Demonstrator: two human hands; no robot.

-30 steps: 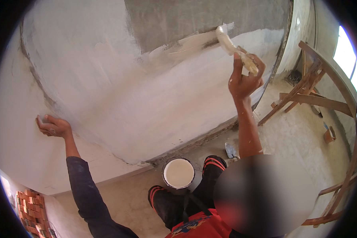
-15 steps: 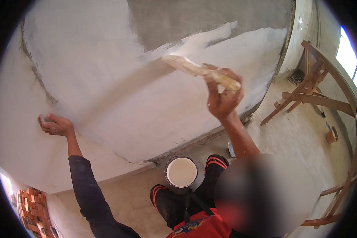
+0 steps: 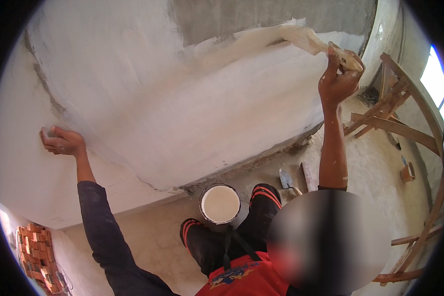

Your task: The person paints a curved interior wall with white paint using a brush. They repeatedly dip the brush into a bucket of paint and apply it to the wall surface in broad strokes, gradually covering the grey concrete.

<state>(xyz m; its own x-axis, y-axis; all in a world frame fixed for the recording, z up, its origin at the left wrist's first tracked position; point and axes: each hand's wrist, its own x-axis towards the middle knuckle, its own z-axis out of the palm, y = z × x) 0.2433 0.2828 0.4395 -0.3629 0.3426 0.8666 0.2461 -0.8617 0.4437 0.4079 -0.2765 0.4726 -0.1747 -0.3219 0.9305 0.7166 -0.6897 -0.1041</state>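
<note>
- The right hand (image 3: 339,84) is raised at the upper right, its fingers wrapped round the handle of a brush (image 3: 305,39).
- The brush is coated in pale paint and points left, its head at the upper part of the wall (image 3: 202,118), along the border between the whitened area and a bare grey patch (image 3: 271,15); whether its tip touches cannot be told for certain.
- The left hand (image 3: 64,141) is out at the far left, before a white side surface (image 3: 22,167); its fingers are half curled with the thumb apart, and I cannot tell whether they hold anything or press on the surface.
- A round bucket (image 3: 201,209) with a dark rim stands at the foot of the wall, just in front of the person's knees, filled with creamy white paint (image 3: 220,203).
- On the floor (image 3: 158,229), near the right knee, lie a trowel (image 3: 285,179) and, just beside it, a narrow block (image 3: 308,176).
- A wooden trestle (image 3: 404,129) stands at the right; stacked red bricks (image 3: 36,254) are at the lower left.
</note>
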